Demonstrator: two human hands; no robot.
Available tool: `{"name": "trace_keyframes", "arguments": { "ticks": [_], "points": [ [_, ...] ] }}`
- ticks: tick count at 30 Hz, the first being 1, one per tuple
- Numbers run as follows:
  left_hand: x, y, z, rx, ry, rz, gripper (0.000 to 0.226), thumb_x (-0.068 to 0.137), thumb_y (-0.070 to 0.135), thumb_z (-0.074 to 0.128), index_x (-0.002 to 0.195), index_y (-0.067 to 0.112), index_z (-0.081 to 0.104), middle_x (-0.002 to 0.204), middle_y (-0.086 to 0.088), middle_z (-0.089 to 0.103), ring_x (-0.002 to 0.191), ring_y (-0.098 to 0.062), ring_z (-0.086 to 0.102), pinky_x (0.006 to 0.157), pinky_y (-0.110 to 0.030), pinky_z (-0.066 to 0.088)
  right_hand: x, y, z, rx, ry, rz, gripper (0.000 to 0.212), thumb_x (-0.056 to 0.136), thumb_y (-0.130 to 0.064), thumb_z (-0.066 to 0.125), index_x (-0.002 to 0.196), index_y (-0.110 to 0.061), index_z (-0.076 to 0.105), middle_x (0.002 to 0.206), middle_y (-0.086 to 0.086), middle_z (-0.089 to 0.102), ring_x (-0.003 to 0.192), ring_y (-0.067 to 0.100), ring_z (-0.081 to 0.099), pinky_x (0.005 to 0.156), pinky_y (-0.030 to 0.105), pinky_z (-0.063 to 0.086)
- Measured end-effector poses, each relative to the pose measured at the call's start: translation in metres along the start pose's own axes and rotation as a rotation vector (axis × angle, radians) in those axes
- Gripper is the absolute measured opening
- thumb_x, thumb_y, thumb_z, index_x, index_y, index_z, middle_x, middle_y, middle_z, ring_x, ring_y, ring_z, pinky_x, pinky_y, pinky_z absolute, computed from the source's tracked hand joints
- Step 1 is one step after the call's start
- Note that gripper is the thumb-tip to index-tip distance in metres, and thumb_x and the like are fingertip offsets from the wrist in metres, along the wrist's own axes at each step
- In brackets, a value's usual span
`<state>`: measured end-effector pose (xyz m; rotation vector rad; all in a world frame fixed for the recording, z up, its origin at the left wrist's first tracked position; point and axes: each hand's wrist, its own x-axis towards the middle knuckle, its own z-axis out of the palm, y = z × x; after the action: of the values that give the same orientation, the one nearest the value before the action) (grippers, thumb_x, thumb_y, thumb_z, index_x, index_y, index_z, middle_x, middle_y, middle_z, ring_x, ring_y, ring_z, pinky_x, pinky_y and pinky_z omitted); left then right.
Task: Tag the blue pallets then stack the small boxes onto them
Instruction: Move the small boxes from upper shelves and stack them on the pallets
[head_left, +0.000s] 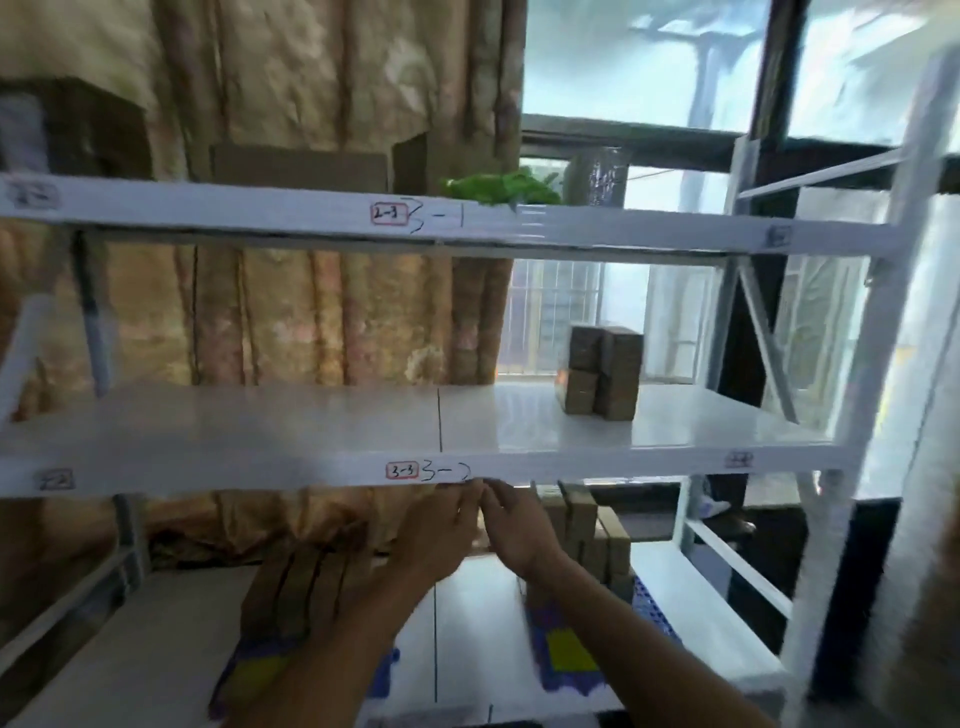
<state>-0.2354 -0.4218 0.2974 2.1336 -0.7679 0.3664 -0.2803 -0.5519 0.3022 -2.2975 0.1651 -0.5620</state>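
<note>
Two blue pallets lie on the bottom shelf, each with a yellow tag: the left pallet (244, 670) carries a stack of small brown boxes (306, 592), the right pallet (566, 654) carries another stack (592, 535). My left hand (441, 530) and my right hand (511, 525) are raised together just under the front edge of the middle shelf (467, 470), fingertips close to each other near the handwritten "3-2" mark. Whether the fingers pinch something small is unclear in the blur. More small brown boxes (602, 371) stand on the middle shelf at the right.
A white metal rack fills the view, with labelled shelf edges; the top shelf (467, 221) holds cardboard boxes, a green object (501, 189) and a clear roll. A patterned curtain hangs behind on the left, a window on the right.
</note>
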Motion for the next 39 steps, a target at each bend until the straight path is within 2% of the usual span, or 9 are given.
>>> {"name": "trace_keyframes", "arguments": {
  "ticks": [4,8,11,13,16,19,26,29,39],
  "points": [
    [0.022,0.074,0.021,-0.070,0.058,0.047,0.041,0.107,0.042,0.038,0.115,0.021,0.072,0.111,-0.002,0.075,0.105,-0.022,0.069,0.094,-0.038,0.052,-0.018,0.003,-0.072,0.092,0.161,-0.030,0.038,0.110,-0.038,0.040,0.128,-0.024,0.070,0.126,0.000,0.075,0.114,0.017,0.067,0.088,0.028,0.046],
    [0.047,0.125,0.062,-0.284,-0.001,0.031,0.041,0.096,0.061,0.034,0.107,0.040,0.068,0.107,0.021,0.071,0.099,-0.004,0.066,0.086,-0.028,0.049,-0.009,0.035,-0.129,0.094,0.297,0.035,0.047,0.109,-0.044,0.038,0.142,-0.018,0.060,0.141,0.005,0.066,0.130,0.024,0.060,0.107,0.036,0.046],
    [0.087,0.143,0.086,-0.361,0.017,0.015,0.043,0.095,0.065,0.032,0.108,0.040,0.064,0.111,0.023,0.064,0.104,-0.006,0.061,0.088,-0.025,0.039,0.017,0.066,-0.160,0.121,0.452,0.056,0.043,0.107,-0.052,0.036,0.133,-0.026,0.059,0.131,-0.004,0.068,0.123,0.022,0.063,0.094,0.032,0.043],
    [0.121,0.146,0.103,-0.443,0.045,-0.020,0.034,0.097,0.059,0.037,0.118,0.044,0.059,0.116,0.021,0.061,0.114,-0.011,0.060,0.091,-0.024,0.036,0.043,0.091,-0.180,0.105,0.535,0.034,0.044,0.107,-0.057,0.037,0.140,-0.032,0.050,0.133,-0.017,0.058,0.125,0.014,0.058,0.098,0.030,0.040],
    [0.181,0.137,0.128,-0.568,0.069,-0.060,0.046,0.103,0.046,0.048,0.147,0.034,0.046,0.145,0.008,0.056,0.132,-0.015,0.053,0.103,-0.027,0.038,0.093,0.125,-0.209,0.073,0.593,0.083,0.067,0.106,-0.054,0.043,0.162,-0.022,0.028,0.166,-0.004,0.035,0.151,0.018,0.037,0.123,0.036,0.029],
    [0.249,0.123,0.151,-0.650,0.063,-0.079,0.059,0.102,0.039,0.057,0.156,0.036,0.034,0.158,0.005,0.043,0.143,-0.015,0.043,0.117,-0.035,0.035,0.155,0.150,-0.227,0.144,0.578,0.113,0.082,0.101,-0.057,0.052,0.166,-0.022,0.017,0.171,0.000,0.028,0.155,0.021,0.031,0.126,0.042,0.028],
    [0.354,0.103,0.196,-0.728,0.038,0.023,0.046,0.102,0.039,0.058,0.146,0.043,0.047,0.147,0.014,0.055,0.134,-0.008,0.053,0.105,-0.026,0.044,0.242,0.163,-0.231,0.285,0.550,-0.012,0.030,0.101,-0.055,0.052,0.131,-0.052,0.054,0.132,-0.027,0.063,0.125,0.007,0.062,0.106,0.032,0.048],
    [0.362,0.100,0.207,-0.701,0.141,0.073,0.033,0.101,0.037,0.058,0.127,0.058,0.056,0.128,0.029,0.064,0.115,-0.002,0.062,0.091,-0.023,0.050,0.255,0.170,-0.223,0.280,0.579,-0.047,0.036,0.102,-0.060,0.049,0.136,-0.051,0.056,0.133,-0.028,0.064,0.123,0.001,0.061,0.109,0.031,0.046],
    [0.359,0.099,0.206,-0.606,0.257,0.201,0.021,0.093,0.040,0.063,0.114,0.043,0.062,0.113,0.025,0.068,0.092,-0.001,0.065,0.075,-0.020,0.047,0.257,0.185,-0.215,0.248,0.689,-0.039,0.039,0.101,-0.054,0.051,0.136,-0.041,0.062,0.118,-0.020,0.072,0.112,-0.002,0.065,0.101,0.035,0.053]
  ]
}}
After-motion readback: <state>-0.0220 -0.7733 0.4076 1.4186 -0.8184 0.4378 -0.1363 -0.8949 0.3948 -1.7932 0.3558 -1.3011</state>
